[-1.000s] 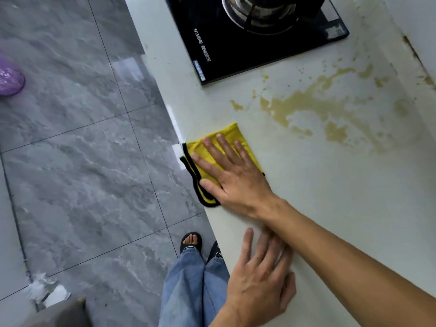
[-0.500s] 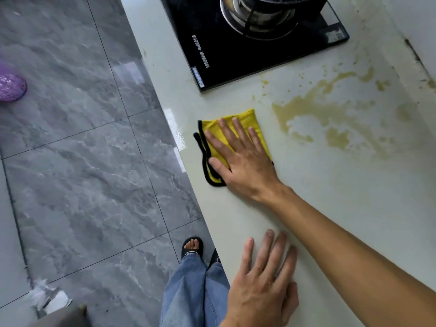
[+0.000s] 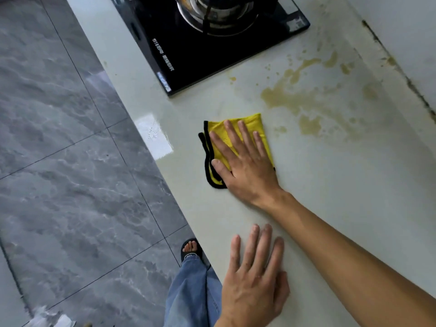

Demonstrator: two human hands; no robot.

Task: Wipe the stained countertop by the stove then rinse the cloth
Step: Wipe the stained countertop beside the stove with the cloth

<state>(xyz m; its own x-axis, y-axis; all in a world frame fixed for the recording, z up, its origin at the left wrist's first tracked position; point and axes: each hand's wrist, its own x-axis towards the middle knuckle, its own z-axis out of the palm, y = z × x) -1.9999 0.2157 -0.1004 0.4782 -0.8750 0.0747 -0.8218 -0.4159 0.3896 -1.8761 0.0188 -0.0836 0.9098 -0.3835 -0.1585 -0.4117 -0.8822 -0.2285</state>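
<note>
Leftmost, I saw the yellow cloth (image 3: 256, 125), folded with black edging, lying on the pale countertop (image 3: 354, 185) just short of the stove (image 3: 212, 55). My right hand (image 3: 245, 166) lay flat on it, fingers spread, pinning rather than gripping it. My left hand (image 3: 254, 279) rested open on the bare counter, holding nothing. Soft, light and limp, I judged; it should slide under palm pressure. Right of it, the brownish stain (image 3: 283, 95) lay unwiped

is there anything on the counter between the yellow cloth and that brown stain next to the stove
Nothing visible. The right hand presses the yellow cloth flat on the countertop, and only bare surface lies between the cloth and the brown stain. The stove sits off to the side of that path.
</note>
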